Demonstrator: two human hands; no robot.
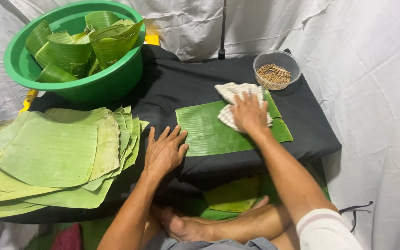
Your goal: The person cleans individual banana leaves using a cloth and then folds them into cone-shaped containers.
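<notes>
Fingers of the right hand (248,113) press flat, slightly spread, on a checked cloth (237,99) over a banana leaf piece (209,132); left hand (164,150) fingers splay at the leaf's left edge. It looks light, floppy, tearable, best held by its edges. Under the cloth, its surface is hidden.

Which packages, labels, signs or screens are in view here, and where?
None: no package, label, sign or screen shows.
Only open containers: a round green plastic basin of rolled leaves at the top left, and a small clear round bowl of thin brown sticks at the top right of the black cloth-covered table.
</notes>
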